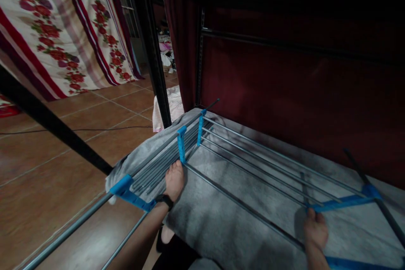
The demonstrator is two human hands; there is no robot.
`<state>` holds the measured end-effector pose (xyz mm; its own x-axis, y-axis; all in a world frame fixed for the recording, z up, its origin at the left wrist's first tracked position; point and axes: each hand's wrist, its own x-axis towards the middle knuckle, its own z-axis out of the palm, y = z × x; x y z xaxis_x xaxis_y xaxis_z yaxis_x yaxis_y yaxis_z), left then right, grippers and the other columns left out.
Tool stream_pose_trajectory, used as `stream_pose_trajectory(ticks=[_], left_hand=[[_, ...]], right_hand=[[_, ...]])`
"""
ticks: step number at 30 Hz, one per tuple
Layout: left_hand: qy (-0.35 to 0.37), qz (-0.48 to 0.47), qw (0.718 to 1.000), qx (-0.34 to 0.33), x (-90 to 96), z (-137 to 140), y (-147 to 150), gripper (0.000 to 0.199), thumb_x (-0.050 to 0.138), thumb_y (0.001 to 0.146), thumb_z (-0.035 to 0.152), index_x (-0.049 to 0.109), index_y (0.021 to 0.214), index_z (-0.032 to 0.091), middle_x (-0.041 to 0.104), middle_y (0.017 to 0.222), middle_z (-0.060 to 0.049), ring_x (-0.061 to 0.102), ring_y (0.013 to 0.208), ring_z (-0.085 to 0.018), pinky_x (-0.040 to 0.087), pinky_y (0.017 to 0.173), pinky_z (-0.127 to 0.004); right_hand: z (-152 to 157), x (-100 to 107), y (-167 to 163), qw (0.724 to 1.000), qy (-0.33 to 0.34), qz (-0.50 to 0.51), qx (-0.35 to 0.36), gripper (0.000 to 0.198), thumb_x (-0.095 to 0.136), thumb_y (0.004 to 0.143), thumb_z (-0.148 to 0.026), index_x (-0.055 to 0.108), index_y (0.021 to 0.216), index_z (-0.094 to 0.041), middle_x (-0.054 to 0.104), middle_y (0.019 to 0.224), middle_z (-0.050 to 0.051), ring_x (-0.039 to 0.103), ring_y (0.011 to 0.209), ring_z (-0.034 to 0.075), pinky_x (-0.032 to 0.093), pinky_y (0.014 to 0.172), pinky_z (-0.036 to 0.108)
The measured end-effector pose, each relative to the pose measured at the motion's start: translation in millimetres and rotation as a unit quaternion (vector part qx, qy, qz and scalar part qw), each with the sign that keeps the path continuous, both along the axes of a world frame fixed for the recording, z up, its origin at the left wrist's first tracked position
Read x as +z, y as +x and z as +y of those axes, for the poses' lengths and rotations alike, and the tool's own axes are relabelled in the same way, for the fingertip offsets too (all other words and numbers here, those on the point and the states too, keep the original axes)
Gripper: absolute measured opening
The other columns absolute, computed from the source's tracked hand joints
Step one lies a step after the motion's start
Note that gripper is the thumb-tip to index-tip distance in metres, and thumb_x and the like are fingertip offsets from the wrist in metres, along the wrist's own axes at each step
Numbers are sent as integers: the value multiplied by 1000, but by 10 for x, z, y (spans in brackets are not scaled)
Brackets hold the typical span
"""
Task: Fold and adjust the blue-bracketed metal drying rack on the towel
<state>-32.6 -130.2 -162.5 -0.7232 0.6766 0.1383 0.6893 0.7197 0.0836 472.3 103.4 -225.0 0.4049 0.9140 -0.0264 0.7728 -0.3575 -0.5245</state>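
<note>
Two rods (71, 229) run out of frame lower left, part of the rack (242, 204) resting on your grey blanket (215, 221). Your left hand (175, 180) bunches at a blue bracket (181, 145), grip hidden, can't tell if it's clamped. Across, your right hand (316, 228) meets another bracket's corner (332, 206); its hold is obscured too, forearm cropped below.
</note>
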Motion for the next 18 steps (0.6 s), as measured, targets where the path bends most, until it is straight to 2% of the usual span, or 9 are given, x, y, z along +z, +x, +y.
stream_pose_trajectory(ticks=[6, 10, 14, 18], left_hand=[[-5, 13, 1000, -5, -42, -19, -13, 31, 33, 99, 6, 59, 116, 8, 67, 108, -18, 67, 107, -29, 51, 91, -37], [-7, 14, 1000, -19, -44, -30, -38, 30, 34, 101, 10, 60, 116, 7, 68, 109, -18, 67, 108, -29, 51, 92, -37], [-2, 33, 999, -16, -50, -29, -43, 34, 30, 102, 9, 60, 116, 8, 68, 105, -17, 67, 106, -28, 50, 89, -35], [-4, 49, 999, -15, -59, -23, -44, 31, 32, 101, 9, 60, 114, 7, 67, 103, -17, 67, 105, -29, 49, 87, -36]], right_hand=[[-50, 52, -60, 1000, 15, 17, -1, 47, 34, 103, -50, 62, 123, -20, 70, 105, 12, 66, 95, 30, 51, 86, 40], [-66, 85, -95, 1000, 7, 28, -2, 46, 33, 104, -50, 63, 123, -21, 69, 104, 11, 66, 94, 28, 50, 82, 38], [-91, 101, -146, 999, 9, 37, -2, 45, 34, 104, -46, 62, 127, -19, 70, 104, 12, 64, 93, 28, 49, 82, 39], [-105, 104, -171, 998, 29, 49, 18, 43, 38, 102, -37, 63, 130, -16, 71, 113, 14, 66, 97, 27, 48, 83, 36]])
